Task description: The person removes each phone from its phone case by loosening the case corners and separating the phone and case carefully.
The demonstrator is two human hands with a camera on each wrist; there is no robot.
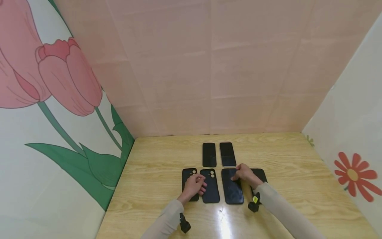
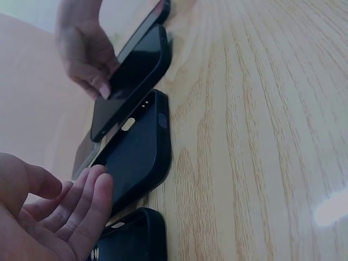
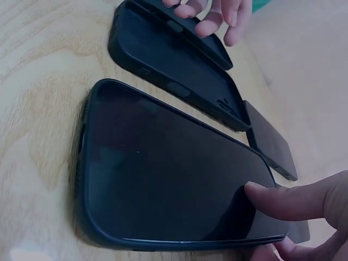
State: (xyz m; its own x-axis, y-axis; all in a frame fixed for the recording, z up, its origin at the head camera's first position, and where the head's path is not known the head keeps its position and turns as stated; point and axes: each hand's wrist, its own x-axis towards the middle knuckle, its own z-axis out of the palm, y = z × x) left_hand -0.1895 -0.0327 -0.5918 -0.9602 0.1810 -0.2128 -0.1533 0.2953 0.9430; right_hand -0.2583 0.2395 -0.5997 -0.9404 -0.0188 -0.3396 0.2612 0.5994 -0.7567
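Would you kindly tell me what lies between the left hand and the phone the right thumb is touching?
The head view shows an empty black case between the left hand and that phone.

a phone (dark, glossy screen facing up) lies in its black case, just beside another black case with camera cutouts, open side up.

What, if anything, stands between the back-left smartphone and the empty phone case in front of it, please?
Nothing visible: only wooden tabletop separates the back-left smartphone from the phone case, though the left hand overlaps the case's left edge in the head view.
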